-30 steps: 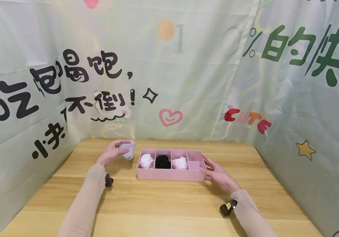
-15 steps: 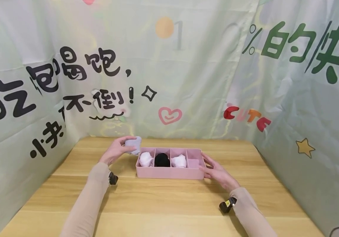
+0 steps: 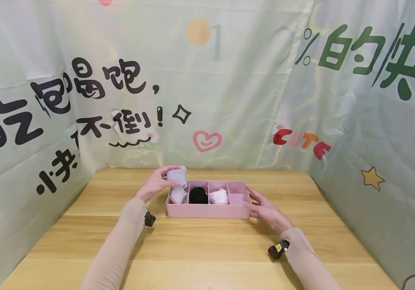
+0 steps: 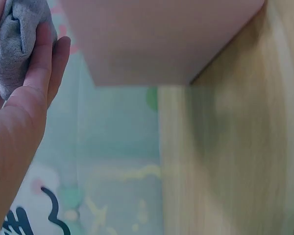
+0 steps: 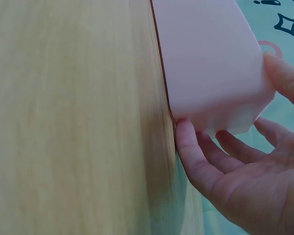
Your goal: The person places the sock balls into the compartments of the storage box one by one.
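Observation:
My left hand (image 3: 158,183) holds a folded light grey sock (image 3: 177,177) between thumb and fingers, above the leftmost compartment of a pink divided box (image 3: 207,211). The left wrist view shows the grey sock (image 4: 19,46) bunched into a soft bundle. Inside the box sit a white bundle (image 3: 178,196) on the left, a black bundle (image 3: 198,196) beside it, then another white bundle (image 3: 219,197). A flat pinkish piece (image 3: 237,199) shows in the rightmost compartment. My right hand (image 3: 267,211) grips the box's right end, thumb and fingers spread around that wall.
The box stands on a wooden table (image 3: 207,245). Behind it and along both sides hang printed fabric sheets (image 3: 236,100). Each wrist carries a small black camera, such as the right wrist camera (image 3: 277,250).
Carrying the grey sock, my left hand has moved right, from beside the box to over its left compartment. My right hand has stayed on the box's right end.

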`<move>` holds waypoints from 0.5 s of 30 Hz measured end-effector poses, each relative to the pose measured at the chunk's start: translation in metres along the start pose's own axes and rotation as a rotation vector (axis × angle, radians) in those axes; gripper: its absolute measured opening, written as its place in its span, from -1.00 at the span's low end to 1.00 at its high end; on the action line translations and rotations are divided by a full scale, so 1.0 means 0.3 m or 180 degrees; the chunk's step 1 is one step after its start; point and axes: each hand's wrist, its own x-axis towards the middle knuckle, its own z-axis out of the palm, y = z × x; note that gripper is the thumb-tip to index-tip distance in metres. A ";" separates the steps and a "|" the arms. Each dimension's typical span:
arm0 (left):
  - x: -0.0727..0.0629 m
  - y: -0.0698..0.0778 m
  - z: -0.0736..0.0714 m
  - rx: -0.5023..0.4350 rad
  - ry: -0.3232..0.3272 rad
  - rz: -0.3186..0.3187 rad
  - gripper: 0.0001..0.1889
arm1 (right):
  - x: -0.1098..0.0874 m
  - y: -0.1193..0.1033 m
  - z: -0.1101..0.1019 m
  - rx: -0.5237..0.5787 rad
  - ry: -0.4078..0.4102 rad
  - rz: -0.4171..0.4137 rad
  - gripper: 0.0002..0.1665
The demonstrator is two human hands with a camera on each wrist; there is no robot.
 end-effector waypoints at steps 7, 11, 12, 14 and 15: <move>0.004 0.009 0.060 0.0118 -0.0076 -0.0008 -0.31 | -0.007 0.002 -0.001 -0.0005 -0.0014 -0.0014 -0.06; 0.000 0.011 0.082 0.0126 -0.0003 0.0071 -0.33 | -0.008 0.003 -0.002 -0.0040 0.0002 -0.0019 -0.07; 0.000 0.010 0.089 0.0128 0.0034 0.0088 -0.34 | -0.008 0.004 -0.002 -0.0047 0.0005 -0.0022 -0.07; 0.001 0.006 0.107 0.0182 0.0098 0.0110 -0.35 | -0.008 0.004 -0.002 -0.0058 0.0009 -0.0028 -0.08; 0.003 0.004 0.117 0.0201 0.0147 0.0108 -0.35 | -0.008 0.005 -0.002 -0.0048 0.0016 -0.0030 -0.08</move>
